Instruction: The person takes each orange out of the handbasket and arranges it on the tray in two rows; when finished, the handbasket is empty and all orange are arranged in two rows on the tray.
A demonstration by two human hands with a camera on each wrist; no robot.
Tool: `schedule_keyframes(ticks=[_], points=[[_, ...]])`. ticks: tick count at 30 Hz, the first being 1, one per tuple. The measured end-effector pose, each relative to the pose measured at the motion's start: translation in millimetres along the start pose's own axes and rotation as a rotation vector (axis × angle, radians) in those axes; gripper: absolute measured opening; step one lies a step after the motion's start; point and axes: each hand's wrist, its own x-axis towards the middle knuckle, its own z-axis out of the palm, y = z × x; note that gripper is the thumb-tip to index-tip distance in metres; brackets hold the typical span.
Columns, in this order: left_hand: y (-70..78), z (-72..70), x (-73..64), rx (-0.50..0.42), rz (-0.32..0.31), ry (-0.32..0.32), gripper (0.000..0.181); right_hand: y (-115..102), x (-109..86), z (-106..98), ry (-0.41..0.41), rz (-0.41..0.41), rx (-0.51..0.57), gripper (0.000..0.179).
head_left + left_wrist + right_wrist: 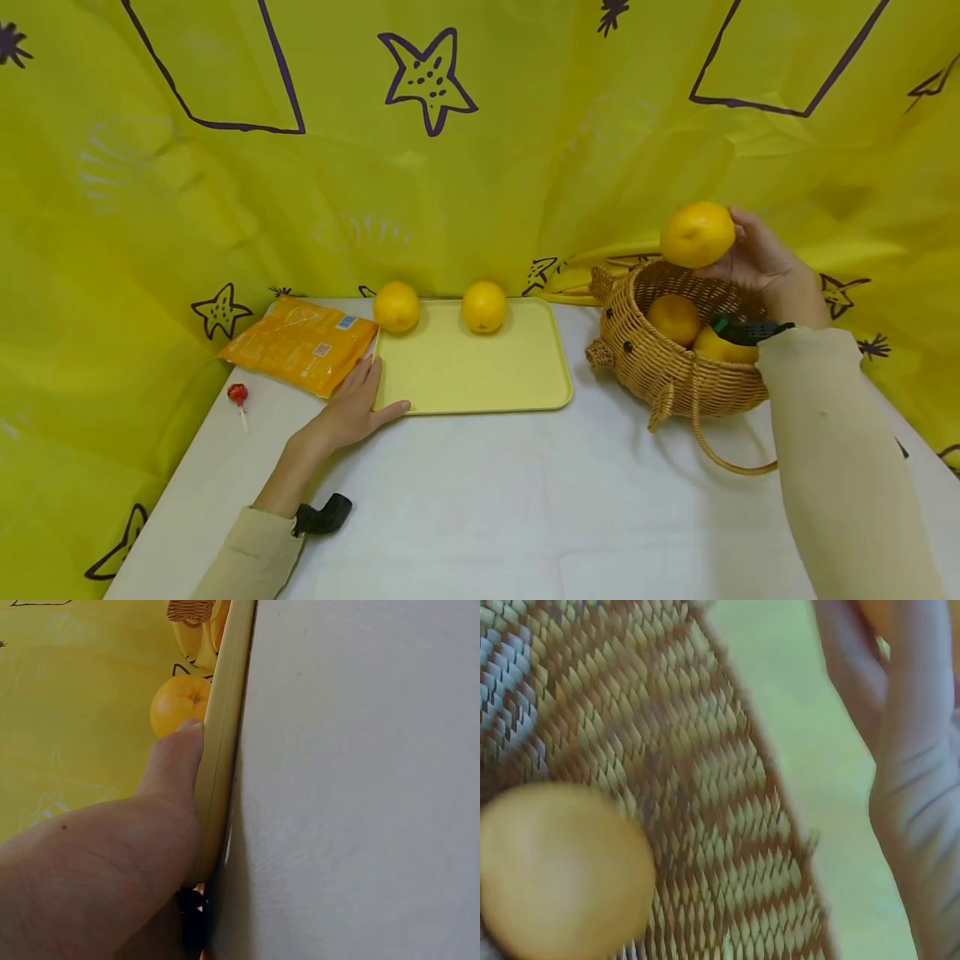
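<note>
My right hand (pixel 768 258) grips an orange (pixel 697 234) above the rim of a wicker basket (pixel 705 392) shaped like a pig. Inside the basket lie another orange (pixel 674 319) and a yellower fruit (pixel 723 346), partly hidden by my wrist. My left hand (pixel 352 408) rests at the near left corner of a pale yellow tray (pixel 480 375), fingers straight along its side and thumb (pixel 176 761) over the near rim. Two more oranges sit at the tray's far side, one at the left corner (pixel 397 307) and one near the middle (pixel 483 307).
An orange plastic packet (pixel 300 343) lies left of the tray, close to my left fingers. A red lollipop (pixel 237 396) is on the white table (pixel 465 500) nearby. The basket's handle (pixel 720 458) hangs toward the front. Yellow printed cloth (pixel 480 167) rises behind the table.
</note>
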Motion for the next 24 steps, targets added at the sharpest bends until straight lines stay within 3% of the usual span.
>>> schedule_keyframes(ticks=[3, 6, 11, 16, 24], points=[[-1.7, 0.8, -1.2, -0.005, 0.005, 0.009, 0.101, -0.2, 14.2, 9.0, -0.067, -0.054, 0.064, 0.049], [-3.2, 1.7, -2.1, -0.013, 0.003, 0.011, 0.101, 0.1, 35.4, 26.9, -0.084, -0.106, 0.060, 0.047], [-5.2, 3.6, -2.1, -0.026, -0.001, 0.012, 0.101, 5.3, 74.9, 68.8, 0.037, -0.187, -0.029, 0.036], [-5.0, 3.7, -0.3, -0.013, 0.008, 0.019, 0.101, 25.3, 102.6, 103.8, 0.140, -0.235, -0.095, 0.026], [-4.0, 2.2, 0.8, -0.021, 0.001, 0.013, 0.101, 70.4, 132.2, 126.8, 0.180, -0.231, -0.202, 0.033]])
